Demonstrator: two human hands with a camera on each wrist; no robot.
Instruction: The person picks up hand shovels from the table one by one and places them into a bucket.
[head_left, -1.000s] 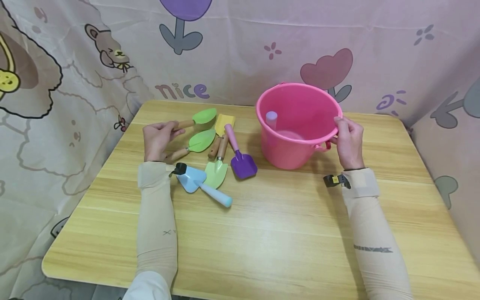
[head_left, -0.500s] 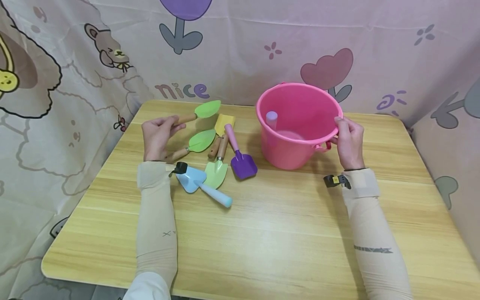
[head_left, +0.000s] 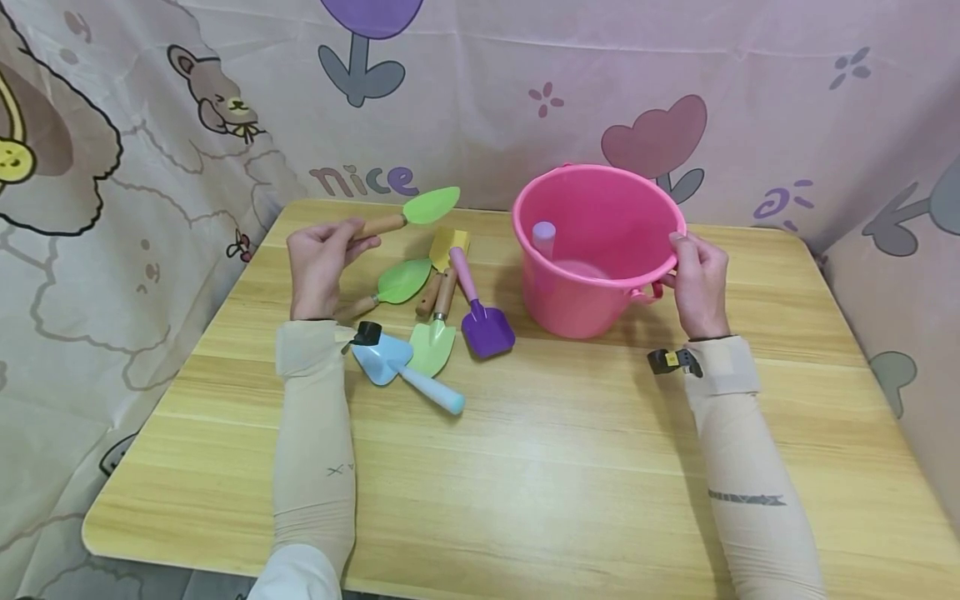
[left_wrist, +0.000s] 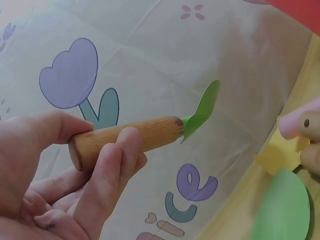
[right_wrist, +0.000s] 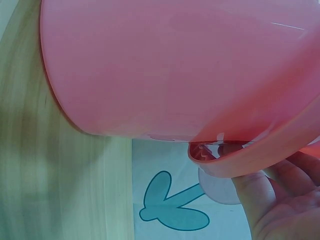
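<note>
"Pale yellow wood grain on the counter; what's spread across it?"

"In the head view, take the purple shovel as the clock's centre. The yellow shovel lies at 11, the lower leaf trowel at 10, the pale green trowel at 9, and the blue trowel at 8, those last two overlapping. The pink bucket stands at 2, a lilac handle end showing inside."

"Anything in the way?"

"The yellow shovel and the purple one's pink grip lie between the lower leaf trowel and the bucket."

"And the hands?"

"The left hand has thumb and fingers round the raised leaf trowel, above the counter at 11. The right hand pinches the bucket's rim, between its 3 and 4."

"How does that raised one look?"

"Stubby brown wooden handle, metal-looking collar, bright green curved blade pointing toward 2."
</note>
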